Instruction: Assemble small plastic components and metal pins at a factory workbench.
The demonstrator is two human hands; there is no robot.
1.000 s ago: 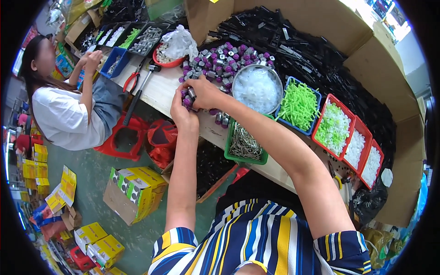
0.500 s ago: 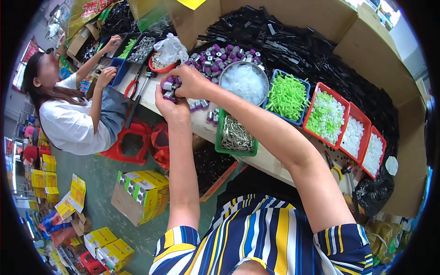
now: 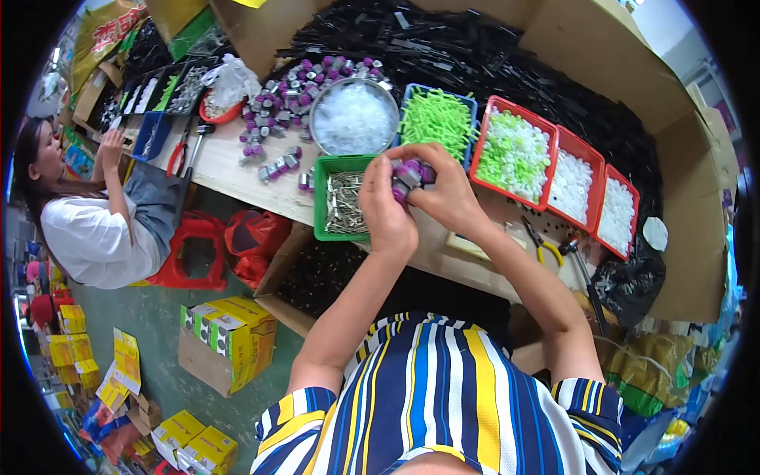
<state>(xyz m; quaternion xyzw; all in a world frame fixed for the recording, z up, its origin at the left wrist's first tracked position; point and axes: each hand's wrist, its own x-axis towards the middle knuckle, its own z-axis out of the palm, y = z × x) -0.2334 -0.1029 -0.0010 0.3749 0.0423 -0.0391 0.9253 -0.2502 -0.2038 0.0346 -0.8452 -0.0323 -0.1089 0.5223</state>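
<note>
Several small purple-and-silver cylindrical parts (image 3: 408, 179) are bunched between my two hands, just to the right of a green tray (image 3: 321, 194) of thin metal pins. My left hand (image 3: 386, 207) is cupped upright against them from the left, partly overlapping the tray. The fingers of my right hand (image 3: 450, 190) curl around the bunch from above and the right. Part of the bunch is hidden by my fingers. A loose pile of the same purple-and-silver parts (image 3: 277, 103) lies farther back on the left, with a short row of them (image 3: 279, 166) closer to the table edge.
Behind my hands stand a round metal bowl (image 3: 314, 127) of clear pieces and a blue tray (image 3: 402, 119) of green sticks. Red trays (image 3: 554, 170) of small caps line the right. Pliers (image 3: 543, 241) lie there too. A co-worker (image 3: 95, 229) sits at the left.
Both my hands have moved right, from beside the purple-and-silver pile to the green tray, carrying the bunch along. The view has shifted, and the co-worker's hands have drawn together.
</note>
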